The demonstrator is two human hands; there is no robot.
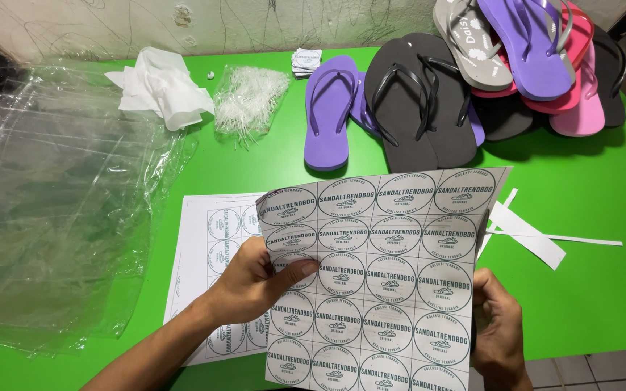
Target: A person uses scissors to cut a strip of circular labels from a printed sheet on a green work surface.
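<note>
Head view: both hands lift a sheet of round stickers (382,279) off the green table (603,217), tilted up toward the camera, likely for reading. Left hand (259,282) pinches its left edge, thumb across the front; right hand (498,326) clasps the right edge. Another sticker sheet (208,253) lies flat beneath. Clear plastic bags (59,203) are stacked left, flip-flops (429,94) piled behind.

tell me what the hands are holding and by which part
Both hold one sticker sheet by its side edges: the left hand pinches the left edge, thumb on the front; the right hand grips the right edge.
</note>
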